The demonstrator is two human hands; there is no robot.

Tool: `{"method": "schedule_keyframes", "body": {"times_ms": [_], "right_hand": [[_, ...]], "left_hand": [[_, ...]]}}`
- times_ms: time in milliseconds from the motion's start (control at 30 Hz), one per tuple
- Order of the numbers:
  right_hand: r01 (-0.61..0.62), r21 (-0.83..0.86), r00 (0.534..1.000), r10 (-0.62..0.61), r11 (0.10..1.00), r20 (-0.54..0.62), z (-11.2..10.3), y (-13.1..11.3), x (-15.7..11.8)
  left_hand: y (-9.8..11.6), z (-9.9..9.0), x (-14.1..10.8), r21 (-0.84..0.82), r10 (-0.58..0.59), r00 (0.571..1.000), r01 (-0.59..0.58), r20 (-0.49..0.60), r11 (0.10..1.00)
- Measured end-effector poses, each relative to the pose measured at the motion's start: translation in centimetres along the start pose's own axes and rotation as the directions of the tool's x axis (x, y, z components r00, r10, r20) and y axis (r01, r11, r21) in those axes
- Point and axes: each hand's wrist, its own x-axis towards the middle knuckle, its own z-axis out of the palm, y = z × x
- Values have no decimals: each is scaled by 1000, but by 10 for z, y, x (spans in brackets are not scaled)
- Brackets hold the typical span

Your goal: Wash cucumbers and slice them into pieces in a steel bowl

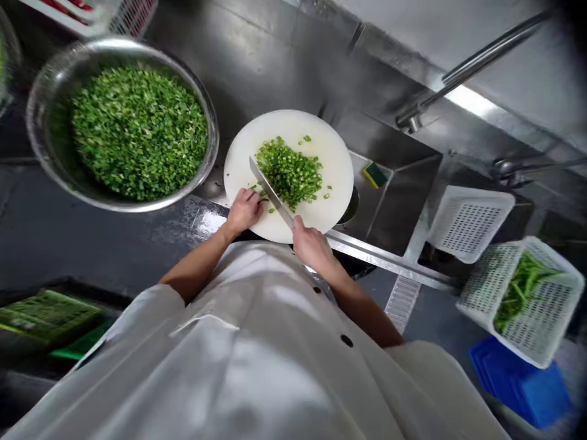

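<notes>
A round white cutting board [334, 160] bears a heap of chopped green pieces [293, 173]. My right hand [312, 244] is wrapped round the handle of a knife [274, 194], whose blade points up and left along the heap's left edge. At the board's lower left, my left hand [245, 209] has its fingers curled over green stalks [262, 194] beside the blade; the fingers hide most of the stalks. Left of the board stands a large steel bowl [208, 162] of finely chopped greens [140, 131].
A sink [398, 211] holding a sponge [375, 175] lies right of the board, with a faucet [414, 119] above. Farther right are a white basket [472, 223] and another basket [557, 305] with green peppers [523, 287]. Green crates [46, 315] stand lower left.
</notes>
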Motion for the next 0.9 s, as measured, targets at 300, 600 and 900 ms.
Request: {"method": "schedule_keyframes", "body": {"times_ms": [300,600,900], "right_hand": [[13,32,999,-14,999,41,2,-4,12],[30,17,998,-31,999,47,-3,-10,13],[12,25,999,-11,1000,-31,8,16,-1]], "left_hand": [[0,0,-3,-88,27,999,-30,-36,996],[-2,-5,-8,-97,37,998,-41,-48,994],[-11,-5,-2,-91,-172,982,165,-75,982]]}}
